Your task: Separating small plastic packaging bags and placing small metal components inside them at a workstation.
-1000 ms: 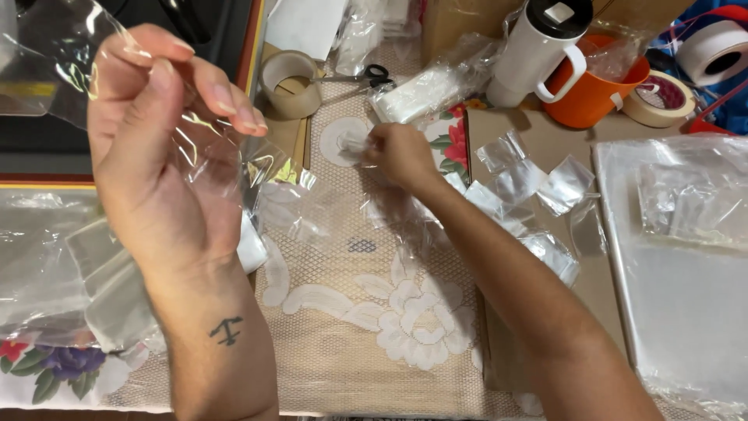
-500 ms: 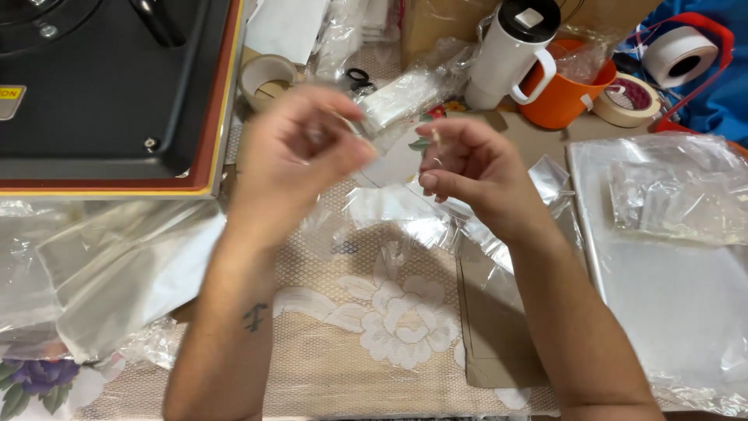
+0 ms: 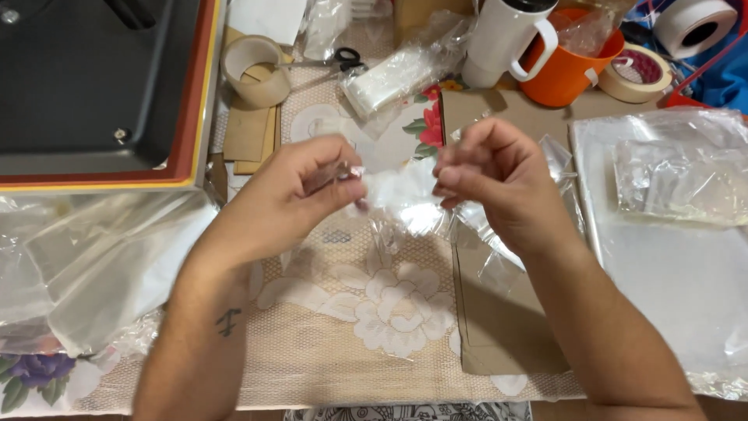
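My left hand [image 3: 300, 191] and my right hand [image 3: 495, 175] meet above the middle of the table. Between their fingertips they pinch a small clear plastic bag [image 3: 401, 199] with something white inside it. The left fingers grip its left edge, the right fingers its right edge. Below the hands lies a beige lace cloth with a white flower pattern [image 3: 374, 312]. More loose clear bags [image 3: 510, 265] lie under my right wrist.
A black flat machine with a red and yellow rim [image 3: 101, 93] fills the far left. Tape rolls [image 3: 253, 70] [image 3: 635, 74], scissors [image 3: 343, 56], a white mug [image 3: 506, 39] and an orange cup [image 3: 565, 70] stand at the back. Clear plastic sheets [image 3: 93, 265] [image 3: 678, 234] lie left and right.
My left hand came down from near the camera with a clear bag. Both hands have drawn together over the table's middle, now pinching the small bag between them.
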